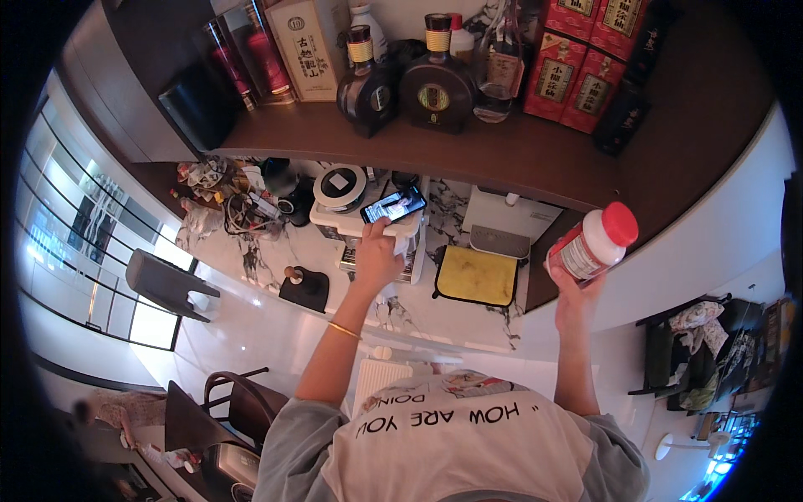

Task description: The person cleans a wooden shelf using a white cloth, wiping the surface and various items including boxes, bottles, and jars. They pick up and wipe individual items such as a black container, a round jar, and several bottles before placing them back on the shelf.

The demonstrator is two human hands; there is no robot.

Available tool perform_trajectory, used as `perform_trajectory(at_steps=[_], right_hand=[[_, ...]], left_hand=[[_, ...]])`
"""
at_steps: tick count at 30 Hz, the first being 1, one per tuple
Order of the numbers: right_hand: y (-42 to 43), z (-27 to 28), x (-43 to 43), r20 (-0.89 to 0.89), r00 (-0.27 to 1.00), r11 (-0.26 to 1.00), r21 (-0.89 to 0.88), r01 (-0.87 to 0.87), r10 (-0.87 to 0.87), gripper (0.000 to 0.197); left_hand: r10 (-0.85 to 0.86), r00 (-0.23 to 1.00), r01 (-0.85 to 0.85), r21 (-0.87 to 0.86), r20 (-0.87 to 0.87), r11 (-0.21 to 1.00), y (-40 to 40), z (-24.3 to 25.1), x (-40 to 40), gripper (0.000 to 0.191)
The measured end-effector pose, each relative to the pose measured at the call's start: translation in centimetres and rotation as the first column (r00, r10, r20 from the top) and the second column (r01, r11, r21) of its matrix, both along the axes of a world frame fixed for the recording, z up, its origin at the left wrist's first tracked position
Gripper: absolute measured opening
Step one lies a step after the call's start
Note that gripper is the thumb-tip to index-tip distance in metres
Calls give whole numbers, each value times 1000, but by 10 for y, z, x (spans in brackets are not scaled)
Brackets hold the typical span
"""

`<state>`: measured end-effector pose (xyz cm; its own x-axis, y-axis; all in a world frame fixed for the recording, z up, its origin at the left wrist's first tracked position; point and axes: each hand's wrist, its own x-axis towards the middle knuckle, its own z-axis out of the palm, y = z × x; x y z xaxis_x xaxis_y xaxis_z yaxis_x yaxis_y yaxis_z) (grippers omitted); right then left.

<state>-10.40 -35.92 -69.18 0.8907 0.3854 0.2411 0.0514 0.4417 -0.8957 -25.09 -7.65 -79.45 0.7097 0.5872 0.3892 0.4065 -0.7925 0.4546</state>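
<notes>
My right hand holds a white plastic bottle with a red screw cap, tilted, at the counter's right end. A white crumpled cloth is in my left hand, whose fingertips reach the lower edge of a smartphone. The phone lies with its screen lit on top of a white espresso machine. Right of that machine, a yellow cloth mat with dark edging lies on the marble counter, before a water dispenser's grey drip tray. A wooden-handled tamper stands on a black mat at the left.
Above the counter, a brown shelf bears dark liquor bottles, a clear glass bottle and red boxes. A black coffee grinder and tangled cables stand left. Chairs and another person are at lower left.
</notes>
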Motion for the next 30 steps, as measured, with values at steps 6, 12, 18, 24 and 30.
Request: perform_trajectory(at_steps=[6,12,18,24,30], right_hand=[[2,0,23,219,962,967,-160,198,-161,67],[42,-7,37,521,808,831,-295,472,-274,70],[79,41,49,694,648,790,-187,583,-314,63],[124,46,111,729,645,685,-350,638,-228,67],[154,37,119,606,784,683,-515,518,-138,81]], left_hand=[[162,909,-152,57,-384,987,50,-63,34,33],[175,864,-230,-60,-473,971,79,-95,66,41],[-191,981,168,-307,-45,937,85,-111,73,52],[44,921,294,-763,388,576,5,-42,58,38],[637,463,392,-787,616,476,-78,58,31,39]])
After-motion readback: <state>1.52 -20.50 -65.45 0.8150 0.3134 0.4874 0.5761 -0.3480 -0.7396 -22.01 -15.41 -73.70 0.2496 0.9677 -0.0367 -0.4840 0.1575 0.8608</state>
